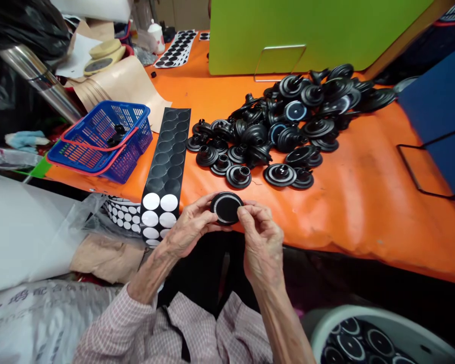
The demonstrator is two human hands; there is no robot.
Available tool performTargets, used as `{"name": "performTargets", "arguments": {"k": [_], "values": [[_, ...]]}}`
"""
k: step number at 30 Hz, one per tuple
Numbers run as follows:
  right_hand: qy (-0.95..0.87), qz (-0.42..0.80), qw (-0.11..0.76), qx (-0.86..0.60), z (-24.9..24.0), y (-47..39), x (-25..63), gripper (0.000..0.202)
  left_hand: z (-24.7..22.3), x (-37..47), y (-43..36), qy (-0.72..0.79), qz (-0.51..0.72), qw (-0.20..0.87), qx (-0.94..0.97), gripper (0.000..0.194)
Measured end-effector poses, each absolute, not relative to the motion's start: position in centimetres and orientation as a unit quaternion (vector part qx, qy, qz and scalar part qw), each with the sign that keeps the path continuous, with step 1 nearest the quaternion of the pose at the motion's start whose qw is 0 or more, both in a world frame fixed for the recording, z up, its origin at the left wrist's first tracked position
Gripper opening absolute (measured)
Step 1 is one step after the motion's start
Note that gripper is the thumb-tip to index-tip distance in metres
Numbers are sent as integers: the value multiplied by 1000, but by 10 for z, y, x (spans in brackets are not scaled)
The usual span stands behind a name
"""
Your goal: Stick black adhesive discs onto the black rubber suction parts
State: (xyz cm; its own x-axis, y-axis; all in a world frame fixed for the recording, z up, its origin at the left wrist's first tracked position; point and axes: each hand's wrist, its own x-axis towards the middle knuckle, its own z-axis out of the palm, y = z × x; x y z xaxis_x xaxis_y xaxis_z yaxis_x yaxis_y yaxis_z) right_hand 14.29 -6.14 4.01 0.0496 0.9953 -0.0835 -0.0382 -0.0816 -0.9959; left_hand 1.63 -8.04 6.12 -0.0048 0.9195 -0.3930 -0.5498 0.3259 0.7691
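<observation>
One black disc [227, 209] is before us at the near edge of the orange table [379, 217], our left hand [189, 226] gripping its rim, our right hand [261, 232] pinching the opposite edge. We judge it light, stiff, perhaps slippery, best held by the rim, off the flat face.

A blue basket [127, 156] sits left on the orange surface [394, 212]; beyond it, a metal flask [58, 97] tilts beside brown paper [125, 83]. A green panel [318, 30] stands at the far side, a blue panel [440, 106] at right. Near left lies a printed sack [41, 323].
</observation>
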Motion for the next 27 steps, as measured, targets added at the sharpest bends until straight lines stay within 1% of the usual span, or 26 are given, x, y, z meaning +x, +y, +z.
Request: {"name": "performTargets", "arguments": {"k": [4, 9, 15, 22, 24, 26, 27], "values": [[-473, 497, 494, -534, 39, -62, 142, 21, 58, 16, -82, 449, 544, 676, 210, 39], [-504, 451, 484, -556, 36, -65, 138, 20, 51, 15, -83, 447, 561, 667, 202, 32], [-576, 354, 486, -554, 30, -68, 133, 13, 49, 17, -84, 474, 566, 645, 200, 40], [-639, 269, 470, -546, 29, -70, 125, 11, 49, 16, -85, 496, 577, 618, 199, 41], [-612, 294, 481, -555, 28, -70, 124, 10, 50, 14, -86, 497, 581, 612, 201, 41], [-564, 374, 481, -558, 27, -69, 127, 21, 51, 12, -90, 498, 586, 607, 203, 41], [-544, 429, 465, -551, 27, -67, 129, 26, 52, 10, -92, 499, 585, 604, 208, 41]]}}
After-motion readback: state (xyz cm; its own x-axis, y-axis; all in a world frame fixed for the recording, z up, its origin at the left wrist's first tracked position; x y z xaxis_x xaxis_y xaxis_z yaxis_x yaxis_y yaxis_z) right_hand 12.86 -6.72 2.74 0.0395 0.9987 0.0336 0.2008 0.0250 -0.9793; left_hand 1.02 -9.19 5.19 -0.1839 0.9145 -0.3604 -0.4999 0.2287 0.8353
